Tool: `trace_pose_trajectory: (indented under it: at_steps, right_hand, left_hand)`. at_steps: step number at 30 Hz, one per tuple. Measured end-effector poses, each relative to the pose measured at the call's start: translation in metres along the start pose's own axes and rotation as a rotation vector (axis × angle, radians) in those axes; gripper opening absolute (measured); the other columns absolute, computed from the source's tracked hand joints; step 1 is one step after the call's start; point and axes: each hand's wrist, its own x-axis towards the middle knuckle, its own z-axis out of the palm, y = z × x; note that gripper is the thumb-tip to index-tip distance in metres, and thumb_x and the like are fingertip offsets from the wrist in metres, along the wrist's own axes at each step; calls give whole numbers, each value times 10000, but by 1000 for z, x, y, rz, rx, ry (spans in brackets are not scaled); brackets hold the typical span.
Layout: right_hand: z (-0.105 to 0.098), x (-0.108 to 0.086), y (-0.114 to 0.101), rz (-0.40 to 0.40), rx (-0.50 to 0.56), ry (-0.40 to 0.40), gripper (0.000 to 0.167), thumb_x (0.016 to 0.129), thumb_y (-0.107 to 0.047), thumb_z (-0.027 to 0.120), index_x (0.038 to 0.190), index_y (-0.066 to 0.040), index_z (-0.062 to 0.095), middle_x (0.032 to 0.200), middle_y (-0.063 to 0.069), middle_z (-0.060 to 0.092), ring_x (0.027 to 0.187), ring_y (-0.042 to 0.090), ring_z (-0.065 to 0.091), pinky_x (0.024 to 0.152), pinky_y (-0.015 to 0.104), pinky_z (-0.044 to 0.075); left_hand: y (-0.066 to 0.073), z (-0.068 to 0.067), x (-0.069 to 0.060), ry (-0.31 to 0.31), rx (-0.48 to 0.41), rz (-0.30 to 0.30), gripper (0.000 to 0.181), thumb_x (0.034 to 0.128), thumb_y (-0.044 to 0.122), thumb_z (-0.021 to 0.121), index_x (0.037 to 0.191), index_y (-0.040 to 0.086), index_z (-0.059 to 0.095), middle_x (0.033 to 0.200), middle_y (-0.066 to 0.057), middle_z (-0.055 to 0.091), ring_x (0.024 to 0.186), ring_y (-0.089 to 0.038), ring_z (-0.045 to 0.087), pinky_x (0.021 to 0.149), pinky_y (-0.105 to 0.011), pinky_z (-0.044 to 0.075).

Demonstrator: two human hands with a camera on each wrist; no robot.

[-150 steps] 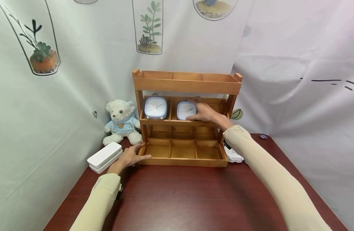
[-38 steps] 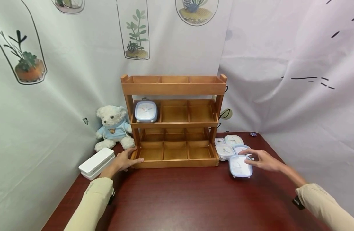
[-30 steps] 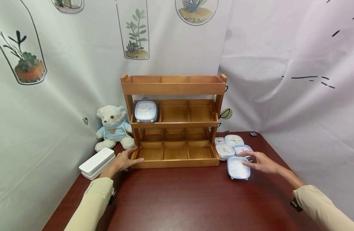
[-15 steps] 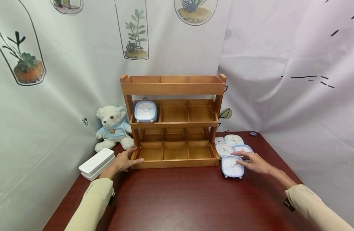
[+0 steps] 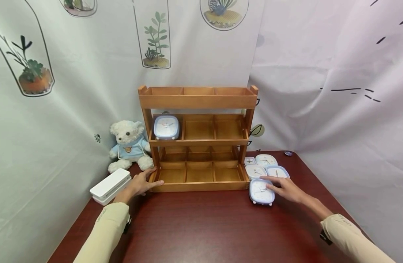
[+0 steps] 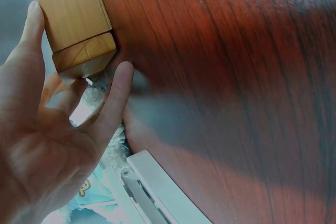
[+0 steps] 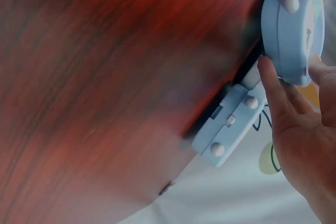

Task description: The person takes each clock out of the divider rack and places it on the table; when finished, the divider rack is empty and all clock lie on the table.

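A blue-rimmed alarm clock [image 5: 262, 191] stands on the table right of the shelf, tilted slightly back. My right hand [image 5: 287, 188] holds it at its upper right, thumb at the face's edge and fingers behind. In the right wrist view my hand [image 7: 307, 129] grips the clock [image 7: 289, 32] beside another blue clock [image 7: 229, 124] lying on the table. My left hand [image 5: 140, 183] rests against the lower left corner of the wooden shelf [image 5: 201, 187]; its fingers spread loosely round that corner [image 6: 84, 53] in the left wrist view. Another alarm clock [image 5: 166, 127] stands in the middle tier's left compartment.
Several clocks lie face up behind the held one, among them a white clock [image 5: 255, 171] and a blue-rimmed clock [image 5: 277, 171]. At the left sit a white teddy bear [image 5: 127, 137] and a white case [image 5: 110, 183]. A small dark round object [image 5: 288, 153] lies at the table's back right corner.
My right hand has taken the clock from the middle tier's centre compartment to the table at the right, then shifted it left beside the other clocks. My left hand has stayed at the shelf corner.
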Motion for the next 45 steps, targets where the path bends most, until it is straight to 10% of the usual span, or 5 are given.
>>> trace_pose_trajectory:
  at_steps: [21, 26, 45]
  right_hand:
    - [8, 5, -8, 36, -58, 64, 294, 934, -33, 759, 1226, -67, 770, 850, -27, 715, 705, 33, 484, 652, 238, 410]
    - [9, 3, -9, 51, -74, 77, 264, 928, -10, 757, 1187, -55, 788, 1111, 112, 774, 861, 92, 641, 686, 228, 480]
    - [0, 9, -12, 95, -85, 121, 274, 888, -46, 815, 1159, -34, 781, 1043, 123, 779, 926, 307, 762, 772, 502, 600]
  left_hand:
    - [0, -1, 0, 18, 15, 14, 900, 910, 479, 793, 1605, 79, 383, 1500, -336, 474, 640, -194, 659, 540, -364, 572]
    - [1, 0, -1, 12, 4, 9, 891, 916, 462, 792, 1606, 78, 379, 1496, -335, 478, 655, -191, 672, 548, -378, 577]
    - [0, 0, -1, 13, 15, 22, 944, 883, 534, 799, 1597, 69, 392, 1497, -341, 474, 636, -192, 662, 533, -356, 570]
